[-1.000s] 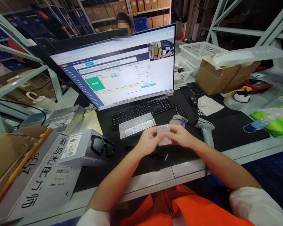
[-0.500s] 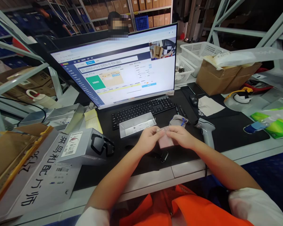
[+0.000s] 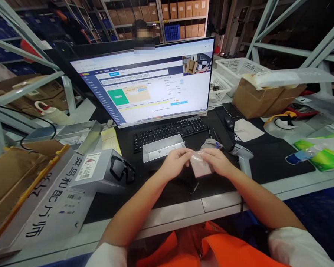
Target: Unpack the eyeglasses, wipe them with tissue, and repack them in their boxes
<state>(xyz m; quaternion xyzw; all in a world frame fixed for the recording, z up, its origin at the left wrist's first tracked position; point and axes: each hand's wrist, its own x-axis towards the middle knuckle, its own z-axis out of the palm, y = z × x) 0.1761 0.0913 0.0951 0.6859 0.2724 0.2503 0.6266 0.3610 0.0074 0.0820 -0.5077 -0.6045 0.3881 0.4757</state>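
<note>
A small, pale pink flat packet in clear plastic (image 3: 200, 165) is held up over the black desk mat. My left hand (image 3: 176, 163) pinches at its upper left edge, fingers closed. On the other side my right hand (image 3: 218, 159) grips its upper right, thumb lying on the film. Beneath the packet lie dark sunglasses (image 3: 194, 186), mostly hidden. An open grey box tray (image 3: 163, 149) with a white printed card in it sits just beyond my left hand. Behind the packet is a grey cloth pouch (image 3: 210, 144) with a blue cord.
A monitor (image 3: 156, 92) and black keyboard (image 3: 169, 131) stand at the back. A barcode scanner (image 3: 243, 157) lies right, near a tape dispenser (image 3: 281, 124) and a bottle (image 3: 300, 155). Left are a sunglasses box (image 3: 100, 174) and an open carton (image 3: 55, 200). A person stands behind the monitor.
My hands have moved slightly apart, and more of the packet shows between them. It has shifted a little to the right. The camera view has tilted slightly.
</note>
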